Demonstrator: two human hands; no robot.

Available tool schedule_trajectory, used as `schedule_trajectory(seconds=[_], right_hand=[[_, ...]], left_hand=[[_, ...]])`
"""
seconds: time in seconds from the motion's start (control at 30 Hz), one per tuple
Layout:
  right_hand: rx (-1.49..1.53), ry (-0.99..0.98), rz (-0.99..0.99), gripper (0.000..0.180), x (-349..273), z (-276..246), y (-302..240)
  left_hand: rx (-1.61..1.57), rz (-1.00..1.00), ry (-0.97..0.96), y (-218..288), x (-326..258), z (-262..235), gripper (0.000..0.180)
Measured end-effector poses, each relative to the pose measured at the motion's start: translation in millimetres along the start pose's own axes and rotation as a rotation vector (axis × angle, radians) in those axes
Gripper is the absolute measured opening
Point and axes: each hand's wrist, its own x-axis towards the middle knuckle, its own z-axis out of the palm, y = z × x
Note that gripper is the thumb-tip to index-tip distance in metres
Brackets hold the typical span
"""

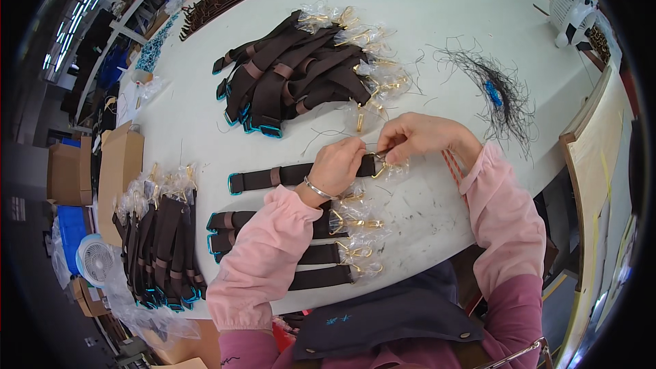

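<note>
While our left hand [336, 164] pins a flat brown webbing strap [287, 176] to the white bench [205, 116], grip closed on it, our right hand [413, 135] pinches its plastic-wrapped gold clasp [383, 167]; beyond the strap lies a heaped pile of straps [294, 75].

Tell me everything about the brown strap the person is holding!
The dark brown fabric strap lies flat and stretched out sideways on the white table. Its left end has a bright blue edge, and a lighter brown loop wraps around it partway along. The left hand presses on its right end, where the right hand pinches a gold metal clasp wrapped in clear plastic.
</note>
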Motion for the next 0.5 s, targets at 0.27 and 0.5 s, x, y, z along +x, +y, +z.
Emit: schedule_trajectory(seconds=[0.27,0.5], right_hand=[[-0.558,0.372,-0.021,0.021,-4,23,-14],[-0.660,0.739,-0.125,0.018,-18,43,-23]], left_hand=[[-0.075,-0.120,-0.005,0,0,-1,0.006],[-0.107,-0.147,0.027,0,-1,-1,0.006]])
